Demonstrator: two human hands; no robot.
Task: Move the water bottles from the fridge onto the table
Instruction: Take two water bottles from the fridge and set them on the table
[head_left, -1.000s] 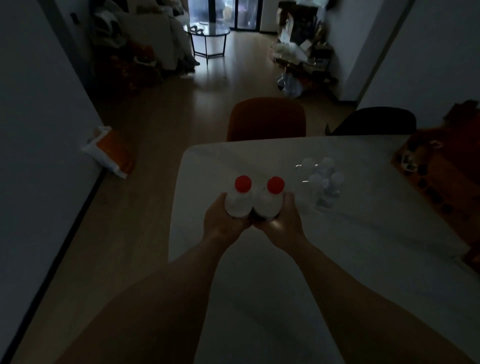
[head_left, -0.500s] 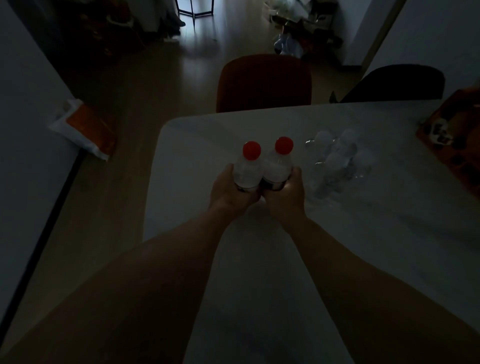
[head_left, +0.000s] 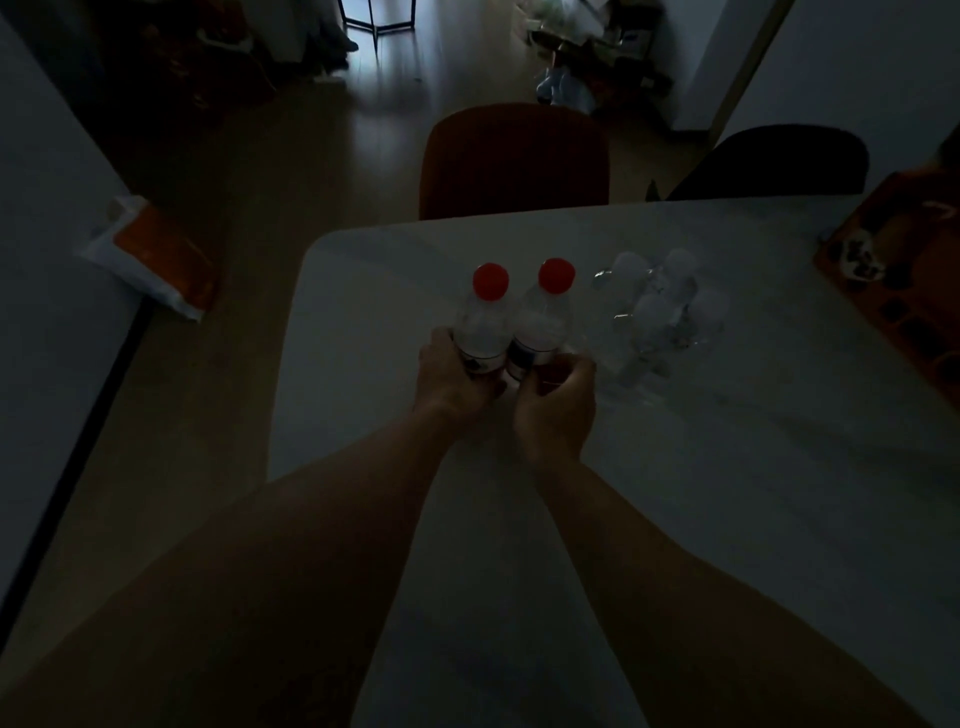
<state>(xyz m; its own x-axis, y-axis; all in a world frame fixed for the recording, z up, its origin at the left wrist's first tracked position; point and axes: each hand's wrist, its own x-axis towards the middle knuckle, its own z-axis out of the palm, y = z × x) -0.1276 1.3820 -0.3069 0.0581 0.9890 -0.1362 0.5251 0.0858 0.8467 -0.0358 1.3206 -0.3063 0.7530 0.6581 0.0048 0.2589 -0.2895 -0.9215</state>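
We have the left hand (head_left: 457, 384) wrapped around the left bottle (head_left: 483, 332) and the right hand (head_left: 558, 402) around the right bottle (head_left: 540, 325), both upright, red caps up, touching, over the table (head_left: 727, 467). White-capped bottles (head_left: 662, 306) stand just beside (dim light, contact with tabletop unclear).

A pale table (head_left: 675, 519) with a rounded far-left corner carries everything. Just right of the grip, a cluster of clear white-capped bottles (head_left: 662, 312) stands on it, close together. Well to the right of the grip, at the table's right edge, lies an orange box (head_left: 904, 291). Whether the two gripped red-capped bottles (head_left: 511, 322) touch the top cannot be told.
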